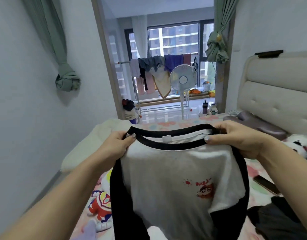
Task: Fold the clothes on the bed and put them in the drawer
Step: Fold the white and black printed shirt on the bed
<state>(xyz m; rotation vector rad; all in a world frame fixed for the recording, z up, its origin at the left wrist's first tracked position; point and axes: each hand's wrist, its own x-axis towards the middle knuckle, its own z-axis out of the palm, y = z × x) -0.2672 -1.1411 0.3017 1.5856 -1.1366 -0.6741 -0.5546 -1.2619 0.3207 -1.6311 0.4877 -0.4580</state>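
- Shirt (175, 170) hangs nearest the lens, held up in the air above the bed (168, 125), front towards me: white body, black sleeves drooping down both sides.
- Small red cartoon print (204, 188) sits on the chest, right of centre as I see it.
- Left hand (117, 144) pinches the left end of the black collar (166, 146): thumb pressed on the front of the band, fingers curled behind the cloth.
- Right hand (236, 138) pinches the collar's right end the same way, thumb on the front, fingers curled over the far edge.
- Collar is stretched between the 2 hands, and a white label (167, 138) shows inside the neck opening.
- Bed carries a pink patterned sheet. The shirt blocks my view of the middle, so I cannot tell whether the hem touches the sheet.
- Dark clothes (279, 220) lie in a heap on the bed at lower right, beside the right forearm.
- Phone (266, 185) lies flat on the sheet just beyond that heap.
- Red-and-blue toy figure (100, 207) lies on the sheet by the left forearm, and a white blanket (90, 146) is bunched at the bed's left edge.
- Panda plush (298, 146) and a mauve pillow (256, 123) lie near the padded headboard (277, 94) on the right.
- Beyond the bed, a standing fan (183, 79) and a drying rack (159, 66) hung with laundry stand before the window.
- 2 green curtains are knotted up, 1 on the left (67, 82) and 1 on the right (217, 47).
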